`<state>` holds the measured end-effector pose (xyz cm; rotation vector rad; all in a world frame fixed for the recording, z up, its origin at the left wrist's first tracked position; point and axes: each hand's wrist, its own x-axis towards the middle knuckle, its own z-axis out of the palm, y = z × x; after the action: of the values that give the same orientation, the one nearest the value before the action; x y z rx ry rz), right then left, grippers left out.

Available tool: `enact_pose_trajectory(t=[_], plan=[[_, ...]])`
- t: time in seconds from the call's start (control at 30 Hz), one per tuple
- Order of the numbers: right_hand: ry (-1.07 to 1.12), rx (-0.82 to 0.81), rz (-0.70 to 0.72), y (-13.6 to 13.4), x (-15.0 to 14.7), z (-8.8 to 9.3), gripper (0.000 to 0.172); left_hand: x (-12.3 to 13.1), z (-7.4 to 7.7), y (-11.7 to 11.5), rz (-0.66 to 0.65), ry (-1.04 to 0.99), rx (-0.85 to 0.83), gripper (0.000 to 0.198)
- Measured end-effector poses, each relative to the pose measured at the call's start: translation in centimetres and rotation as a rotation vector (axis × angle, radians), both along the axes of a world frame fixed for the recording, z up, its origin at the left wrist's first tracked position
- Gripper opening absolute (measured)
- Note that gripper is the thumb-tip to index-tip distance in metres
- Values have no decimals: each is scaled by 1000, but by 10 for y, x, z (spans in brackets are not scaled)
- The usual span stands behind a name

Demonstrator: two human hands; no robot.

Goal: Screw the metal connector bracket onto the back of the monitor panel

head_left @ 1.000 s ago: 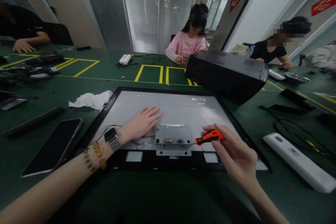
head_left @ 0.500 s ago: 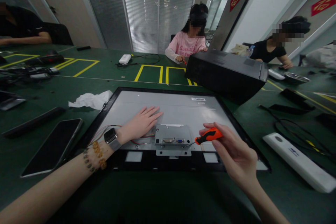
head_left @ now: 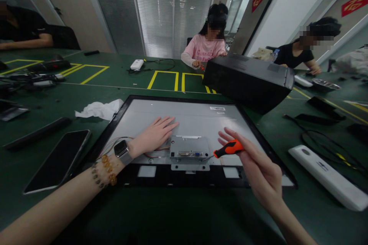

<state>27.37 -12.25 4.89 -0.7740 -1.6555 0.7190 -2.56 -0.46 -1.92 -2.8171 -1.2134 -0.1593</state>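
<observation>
A monitor lies face down on the green table, its grey metal back panel [head_left: 198, 116] bare inside a black frame [head_left: 184, 180]. My left hand [head_left: 153, 134] rests flat on the panel with fingers stretched out, just left of a small grey connector board [head_left: 189, 151]. Red and thin wires [head_left: 149, 154] run under that wrist. My right hand [head_left: 255, 166] holds an orange-handled screwdriver [head_left: 228, 148]; its tip points at the board's right edge. The forefingers of that hand are extended above the handle.
A black computer case [head_left: 248, 80] lies behind the monitor. A dark phone or tablet [head_left: 59, 159], a black bar [head_left: 36, 133] and crumpled white paper [head_left: 99, 109] lie to the left. A white device [head_left: 327, 176] and cables [head_left: 324, 138] lie right. Three other people sit around the table.
My right hand's fingers have loosened and stretched out above the screwdriver handle. The left hand and the monitor have not moved.
</observation>
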Motion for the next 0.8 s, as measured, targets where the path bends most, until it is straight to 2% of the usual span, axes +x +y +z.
enact_pose_trajectory(t=[0.13,0.33,0.47,0.6,0.8], plan=[[44,-6,-7,0,-2,0,45,0,0,0,9,-2,7,44],[-151,48,-133,1,1,3,44,0,0,0,-5,8,5,44],[-188,109,-169,2,4,0,45,0,-1,0,-13,12,6,44],[-182,182,-183,4,3,0,48,1,1,0,-5,11,14,43],[-156,173,-139,3,1,3,47,1,3,-2,-8,15,12,44]])
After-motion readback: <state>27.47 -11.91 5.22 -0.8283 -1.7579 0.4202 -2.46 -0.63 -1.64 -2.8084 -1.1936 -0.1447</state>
